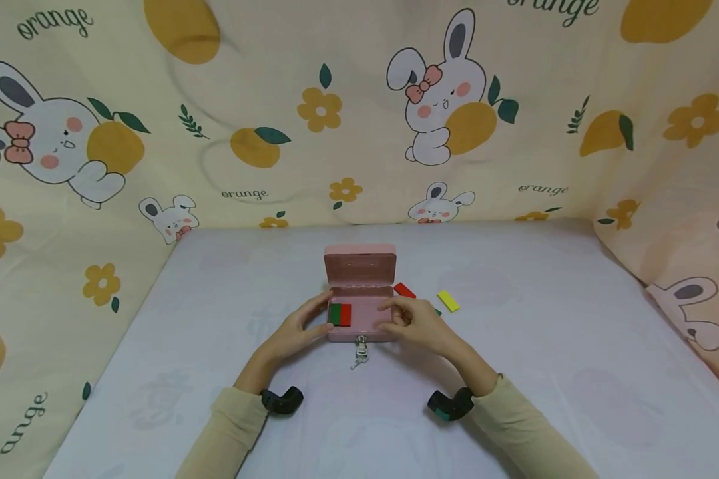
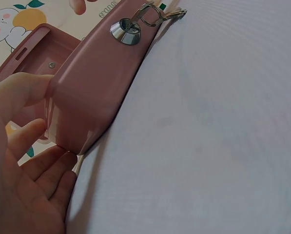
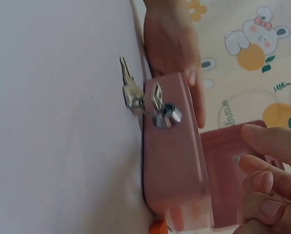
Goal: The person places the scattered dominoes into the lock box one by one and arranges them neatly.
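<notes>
Sleeves [image 1: 222,429] reach in over the white cloth [image 1: 335,432], where an open pink box [image 1: 365,318] stands. Left hand [image 1: 296,332] grips the box's left side. Inside, at left, a green block [image 1: 335,315] touches an inner red block [image 1: 345,315]; keys [image 3: 134,95] hang at the front lock [image 3: 167,117]. Right hand [image 1: 416,322], by the right edge, has loosely curled fingers, thumb and forefinger apart, holding nothing visible. Further right: an outer red block [image 1: 404,290], a half-hidden green piece [image 1: 438,311], a yellow block [image 1: 448,301]

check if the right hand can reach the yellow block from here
Probably yes: the right hand seems to hold nothing, and the yellow block lies on the table outside the pink box, close by, with nothing visible covering it.
</notes>
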{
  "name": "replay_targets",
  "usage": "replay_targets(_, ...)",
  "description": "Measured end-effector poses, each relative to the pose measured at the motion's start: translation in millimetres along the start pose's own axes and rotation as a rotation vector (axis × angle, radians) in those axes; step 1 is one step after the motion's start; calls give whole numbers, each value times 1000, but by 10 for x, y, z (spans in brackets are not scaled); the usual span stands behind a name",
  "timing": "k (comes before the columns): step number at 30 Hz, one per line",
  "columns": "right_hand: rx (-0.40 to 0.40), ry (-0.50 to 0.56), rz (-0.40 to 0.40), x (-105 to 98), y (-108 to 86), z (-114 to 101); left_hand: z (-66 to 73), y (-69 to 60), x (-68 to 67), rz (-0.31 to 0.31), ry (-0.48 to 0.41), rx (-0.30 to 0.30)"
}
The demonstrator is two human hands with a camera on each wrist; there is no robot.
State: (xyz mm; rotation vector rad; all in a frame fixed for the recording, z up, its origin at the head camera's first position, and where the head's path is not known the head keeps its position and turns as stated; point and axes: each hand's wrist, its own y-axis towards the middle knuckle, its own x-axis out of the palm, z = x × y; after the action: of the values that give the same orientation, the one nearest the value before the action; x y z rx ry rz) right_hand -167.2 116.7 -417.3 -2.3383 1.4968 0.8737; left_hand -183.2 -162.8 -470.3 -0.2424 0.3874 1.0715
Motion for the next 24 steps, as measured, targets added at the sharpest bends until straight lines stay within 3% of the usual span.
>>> replay_targets(12,47,37,4,-179,-23,112,-10,4,7,4,-8,-26)
replay_targets(24,43,22,18,-399,39,280,30,-2,5,5,-31,-22)
